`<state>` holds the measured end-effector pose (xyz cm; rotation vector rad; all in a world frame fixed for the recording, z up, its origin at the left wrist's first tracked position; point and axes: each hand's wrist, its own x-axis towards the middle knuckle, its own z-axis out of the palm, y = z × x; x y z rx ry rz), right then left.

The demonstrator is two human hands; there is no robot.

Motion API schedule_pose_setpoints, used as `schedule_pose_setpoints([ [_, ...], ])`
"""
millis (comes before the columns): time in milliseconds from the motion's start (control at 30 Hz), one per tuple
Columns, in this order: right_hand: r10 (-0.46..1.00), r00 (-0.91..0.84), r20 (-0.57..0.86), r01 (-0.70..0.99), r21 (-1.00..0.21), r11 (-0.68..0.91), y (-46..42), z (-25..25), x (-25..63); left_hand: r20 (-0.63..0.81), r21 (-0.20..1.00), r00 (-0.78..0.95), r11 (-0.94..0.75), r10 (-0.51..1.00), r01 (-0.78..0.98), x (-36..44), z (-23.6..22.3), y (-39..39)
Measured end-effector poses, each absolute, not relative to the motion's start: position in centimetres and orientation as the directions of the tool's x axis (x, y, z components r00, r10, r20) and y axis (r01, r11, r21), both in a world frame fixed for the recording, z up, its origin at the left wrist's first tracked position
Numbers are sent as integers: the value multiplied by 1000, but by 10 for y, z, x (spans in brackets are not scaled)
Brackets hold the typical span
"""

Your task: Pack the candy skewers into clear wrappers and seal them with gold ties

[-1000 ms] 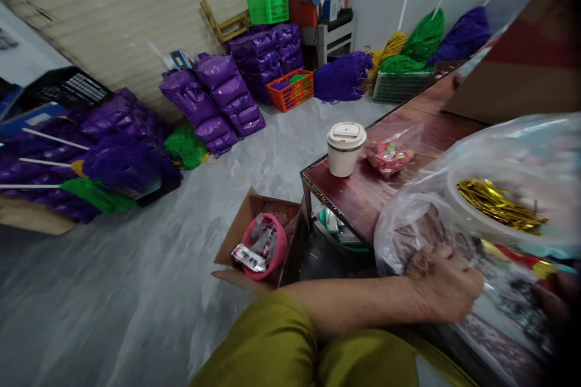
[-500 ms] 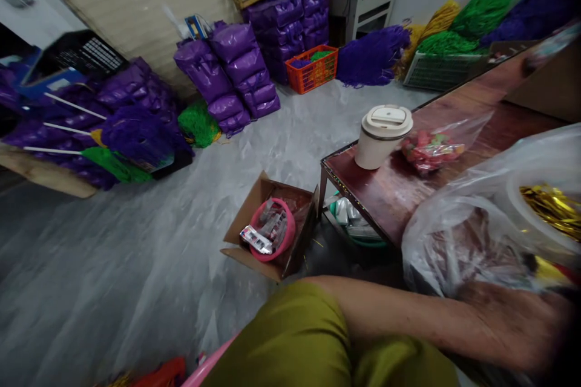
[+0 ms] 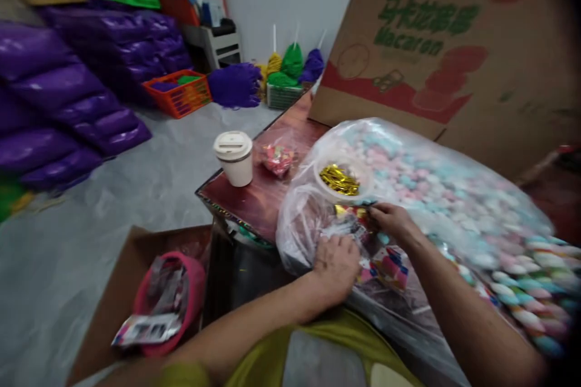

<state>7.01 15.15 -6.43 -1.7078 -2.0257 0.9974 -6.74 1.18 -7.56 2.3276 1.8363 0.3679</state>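
My left hand rests over clear and silvery packets at the table's near edge; its fingertips are hidden and blurred. My right hand is beside it, thumb and fingers closed together at a small dark bit I cannot make out. Just beyond the hands stands a white round tub with shiny gold strips. Colourful printed packets lie below the right hand. A large clear bag of pink, blue and white puffy sweets, probably marshmallows, spreads to the right.
A lidded white cup and a small bag of red sweets stand on the table's left end. A big cardboard box rises behind. On the floor, a carton holds a pink basket. Purple bundles are stacked left.
The view has swung right toward the table. Both hands, the sweets and the large cardboard box now show more fully; the cup and floor carton have shifted left in view.
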Motion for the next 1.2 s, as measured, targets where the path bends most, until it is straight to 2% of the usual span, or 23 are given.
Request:
schedule_pose_setpoints([
  [67,945,-205,-253,789,-615,6,155,-64,70,146,218,264,-292,953,931,-71,-77,13],
  [167,922,-194,-336,834,-551,-25,158,-66,55,125,157,368,-385,921,910,-75,-74,12],
  [333,902,-171,-396,853,-517,-65,161,-64,39,116,100,368,-379,923,920,-74,-69,10],
  [433,922,-188,-338,819,-573,-43,155,-60,37,135,61,357,-367,924,928,-70,-70,8],
  [533,967,-186,-174,748,-663,24,147,-48,48,153,53,346,-357,926,932,-70,-72,6],
  [700,995,23,100,601,-796,66,135,-12,99,118,132,298,-313,947,941,-69,-67,8],
  [800,986,97,134,534,-843,62,110,-13,102,113,170,239,-256,964,952,-64,-64,12],
  [867,987,92,133,531,-845,65,86,-30,83,174,254,175,-215,969,943,-62,-65,12],
  [967,987,53,149,593,-800,89,55,-58,45,312,477,0,-157,950,865,-69,-73,4],
  [1033,985,10,175,656,-744,125,47,-66,35,371,563,-103,-136,923,815,-79,-77,-2],
  [1100,977,-19,213,724,-671,160,48,-59,50,431,545,-121,-152,894,825,-91,-79,-6],
  [1200,965,4,262,837,-528,141,55,-37,115,512,430,-71,-184,856,884,-102,-76,-2],
])
